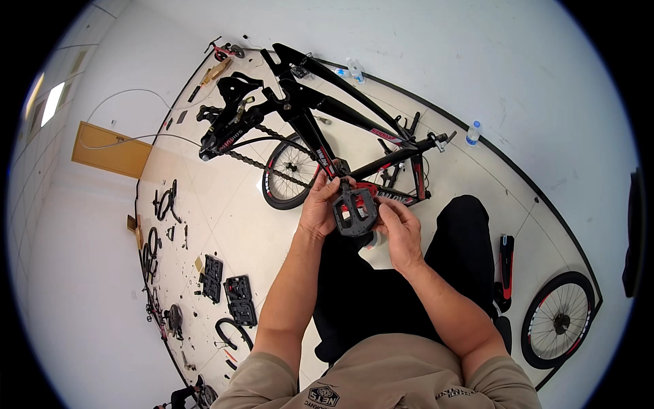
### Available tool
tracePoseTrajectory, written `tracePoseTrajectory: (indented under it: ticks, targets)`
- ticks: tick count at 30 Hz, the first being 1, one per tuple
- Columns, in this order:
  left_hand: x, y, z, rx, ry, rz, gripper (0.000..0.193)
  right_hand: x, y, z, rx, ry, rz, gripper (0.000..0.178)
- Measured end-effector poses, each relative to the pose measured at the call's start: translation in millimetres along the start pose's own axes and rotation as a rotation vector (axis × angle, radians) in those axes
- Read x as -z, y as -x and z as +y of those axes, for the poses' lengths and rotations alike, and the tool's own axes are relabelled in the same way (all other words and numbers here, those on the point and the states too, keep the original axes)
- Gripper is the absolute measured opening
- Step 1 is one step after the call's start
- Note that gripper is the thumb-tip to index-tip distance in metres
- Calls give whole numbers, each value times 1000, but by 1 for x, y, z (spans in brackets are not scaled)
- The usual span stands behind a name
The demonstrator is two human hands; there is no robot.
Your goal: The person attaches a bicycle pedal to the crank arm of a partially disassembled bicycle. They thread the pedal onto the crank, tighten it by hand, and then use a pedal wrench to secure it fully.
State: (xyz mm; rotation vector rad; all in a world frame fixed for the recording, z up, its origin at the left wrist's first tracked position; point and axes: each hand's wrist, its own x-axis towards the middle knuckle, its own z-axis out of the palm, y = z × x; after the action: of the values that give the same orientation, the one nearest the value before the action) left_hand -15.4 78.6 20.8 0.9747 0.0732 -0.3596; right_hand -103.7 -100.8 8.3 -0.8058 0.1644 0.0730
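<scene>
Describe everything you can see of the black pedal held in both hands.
The pedal is a black flat platform type, roughly square, with open cut-outs through its body; it looks like moulded plastic or metal, which one is unclear. It is held up in front of the bike frame, broad face toward the camera. The left hand grips its left edge, the right hand its right and lower edge. Its axle is not visible.

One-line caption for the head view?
Both hands, left hand and right hand, hold a black platform pedal over an upturned black-and-red bicycle frame.
</scene>
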Motion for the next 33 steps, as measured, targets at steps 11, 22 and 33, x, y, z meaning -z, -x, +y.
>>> tracePoseTrajectory:
  ticks: [11, 22, 33]
  targets:
    - [3, 0, 0, -11, -1, -6, 48, 0, -1, 5, -26, 8, 41, 30]
    - [-10, 1, 3, -16, -39, 42, 38, 60, -20, 70, -362, 185, 289, 24]
    - [-46, 10, 18, -71, -477, 194, 31, 64, -30, 75, -576, 262, 286, 19]
